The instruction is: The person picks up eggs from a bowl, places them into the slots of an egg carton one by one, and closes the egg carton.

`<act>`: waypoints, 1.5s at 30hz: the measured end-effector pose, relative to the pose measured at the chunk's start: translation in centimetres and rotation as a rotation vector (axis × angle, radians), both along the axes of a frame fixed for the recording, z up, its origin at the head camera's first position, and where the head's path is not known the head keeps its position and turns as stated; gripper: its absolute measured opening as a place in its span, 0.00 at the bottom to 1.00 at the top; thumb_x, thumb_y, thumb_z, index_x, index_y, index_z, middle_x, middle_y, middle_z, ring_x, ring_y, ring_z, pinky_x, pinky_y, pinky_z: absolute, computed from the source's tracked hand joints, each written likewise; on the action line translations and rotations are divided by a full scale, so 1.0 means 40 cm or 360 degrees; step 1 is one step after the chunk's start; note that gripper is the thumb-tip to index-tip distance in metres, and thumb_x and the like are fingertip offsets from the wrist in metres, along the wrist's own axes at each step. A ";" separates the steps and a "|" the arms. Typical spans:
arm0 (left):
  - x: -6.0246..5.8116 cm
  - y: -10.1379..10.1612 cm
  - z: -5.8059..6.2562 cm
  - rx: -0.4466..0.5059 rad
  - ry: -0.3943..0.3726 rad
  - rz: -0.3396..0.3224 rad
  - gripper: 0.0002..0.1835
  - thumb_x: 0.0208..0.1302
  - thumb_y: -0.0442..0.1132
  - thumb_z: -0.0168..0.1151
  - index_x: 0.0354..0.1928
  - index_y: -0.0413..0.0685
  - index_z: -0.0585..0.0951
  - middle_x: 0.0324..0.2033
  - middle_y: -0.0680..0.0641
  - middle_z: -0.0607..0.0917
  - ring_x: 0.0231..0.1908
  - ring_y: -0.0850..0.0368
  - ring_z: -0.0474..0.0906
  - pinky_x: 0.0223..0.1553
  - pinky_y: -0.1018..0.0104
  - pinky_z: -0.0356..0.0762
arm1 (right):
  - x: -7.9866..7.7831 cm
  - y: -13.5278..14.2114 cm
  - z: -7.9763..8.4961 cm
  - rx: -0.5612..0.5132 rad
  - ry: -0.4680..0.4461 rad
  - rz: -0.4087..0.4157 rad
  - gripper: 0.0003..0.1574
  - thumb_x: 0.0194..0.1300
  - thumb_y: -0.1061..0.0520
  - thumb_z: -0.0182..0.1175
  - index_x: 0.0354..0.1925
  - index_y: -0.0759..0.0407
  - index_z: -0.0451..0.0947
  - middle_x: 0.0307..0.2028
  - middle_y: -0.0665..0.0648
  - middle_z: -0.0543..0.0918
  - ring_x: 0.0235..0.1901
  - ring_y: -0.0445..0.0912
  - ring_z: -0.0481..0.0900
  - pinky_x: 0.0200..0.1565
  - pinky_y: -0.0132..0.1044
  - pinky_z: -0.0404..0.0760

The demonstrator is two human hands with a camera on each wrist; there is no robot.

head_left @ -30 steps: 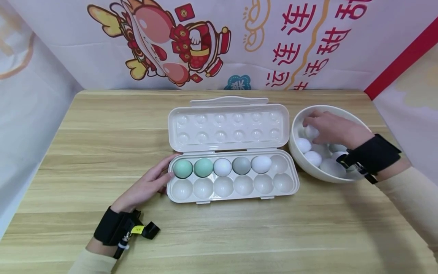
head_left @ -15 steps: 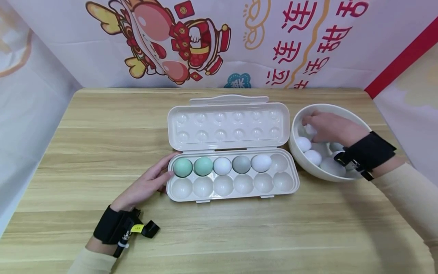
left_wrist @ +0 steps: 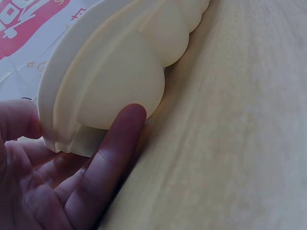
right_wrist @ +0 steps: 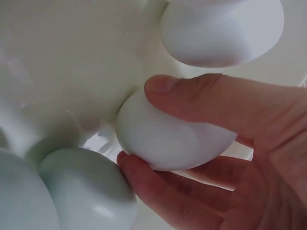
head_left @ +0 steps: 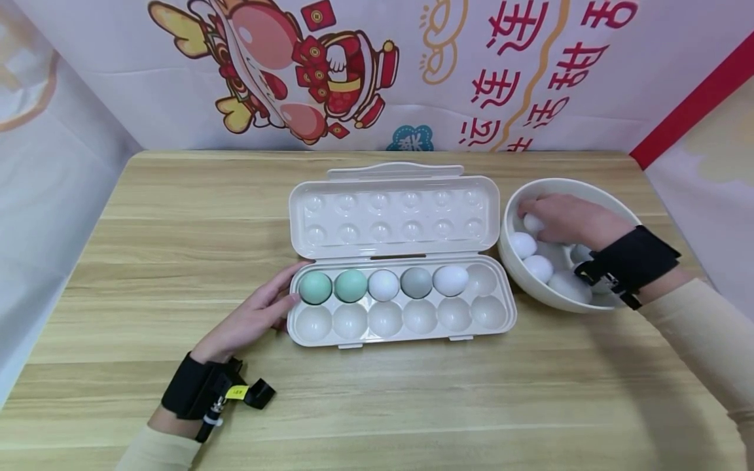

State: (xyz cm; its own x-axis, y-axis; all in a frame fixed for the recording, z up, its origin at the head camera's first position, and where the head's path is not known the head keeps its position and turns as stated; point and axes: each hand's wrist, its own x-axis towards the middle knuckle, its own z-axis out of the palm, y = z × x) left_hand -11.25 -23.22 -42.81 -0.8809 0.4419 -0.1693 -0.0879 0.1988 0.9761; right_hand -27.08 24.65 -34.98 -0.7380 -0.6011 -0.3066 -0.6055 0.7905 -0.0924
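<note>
In the bowl, my right hand pinches a white egg between thumb and fingers. Another white egg lies beside it, and pale greenish eggs sit by the fingertips. My left hand grips the left end of the egg carton, with the thumb at its rim and a finger against the rounded cup outside. The carton's back row carries two green eggs, a white, a grey and another white egg; its rightmost cup is bare, as is the front row.
Behind the cups, the carton's lid lies folded back, close to the bowl. A printed cloth hangs behind the wooden table. Both wrists wear black straps with cameras.
My right hand has shifted slightly left inside the bowl, fingers drawn in on the white egg. My left hand and the carton stay in place.
</note>
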 end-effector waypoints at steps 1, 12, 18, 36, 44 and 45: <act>0.000 0.000 0.000 0.0001 -0.0001 0.0002 0.28 0.76 0.37 0.45 0.75 0.48 0.55 0.61 0.39 0.65 0.38 0.54 0.74 0.30 0.66 0.75 | -0.001 0.002 0.000 -0.0006 -0.0001 0.0004 0.18 0.51 0.70 0.68 0.40 0.60 0.74 0.31 0.57 0.76 0.32 0.54 0.73 0.40 0.52 0.74; 0.003 0.003 0.003 0.0034 -0.0006 0.0005 0.28 0.76 0.37 0.45 0.75 0.48 0.54 0.60 0.39 0.66 0.35 0.56 0.74 0.28 0.67 0.75 | 0.005 0.002 0.014 0.0007 -0.0092 -0.0055 0.21 0.51 0.68 0.69 0.44 0.61 0.74 0.33 0.59 0.77 0.33 0.54 0.73 0.38 0.51 0.74; 0.003 0.002 0.003 0.0027 -0.0004 0.0002 0.28 0.77 0.36 0.44 0.75 0.47 0.54 0.60 0.38 0.67 0.33 0.56 0.74 0.28 0.67 0.75 | 0.014 -0.006 0.029 0.0020 -0.0114 -0.0116 0.26 0.52 0.64 0.72 0.49 0.62 0.75 0.38 0.61 0.79 0.36 0.54 0.74 0.43 0.53 0.75; 0.003 0.002 0.000 0.0024 0.0017 0.0002 0.28 0.77 0.36 0.44 0.75 0.47 0.54 0.56 0.38 0.69 0.29 0.58 0.72 0.25 0.69 0.72 | 0.059 -0.023 0.073 0.0105 -0.0060 -0.0217 0.32 0.53 0.57 0.74 0.56 0.57 0.75 0.43 0.59 0.79 0.37 0.53 0.74 0.41 0.53 0.78; 0.004 0.001 0.001 0.0018 0.0008 -0.0011 0.28 0.77 0.36 0.44 0.75 0.47 0.53 0.60 0.38 0.66 0.34 0.56 0.74 0.28 0.67 0.75 | 0.093 -0.041 0.092 0.0115 -0.0042 -0.0239 0.34 0.53 0.56 0.74 0.58 0.54 0.74 0.47 0.60 0.79 0.37 0.52 0.76 0.40 0.53 0.79; 0.004 0.001 0.002 0.0017 0.0007 -0.0011 0.28 0.77 0.36 0.44 0.75 0.47 0.53 0.60 0.37 0.66 0.35 0.56 0.74 0.28 0.67 0.75 | 0.096 -0.043 0.093 0.0109 -0.0039 -0.0236 0.34 0.53 0.56 0.74 0.57 0.54 0.75 0.47 0.60 0.79 0.37 0.52 0.76 0.40 0.52 0.79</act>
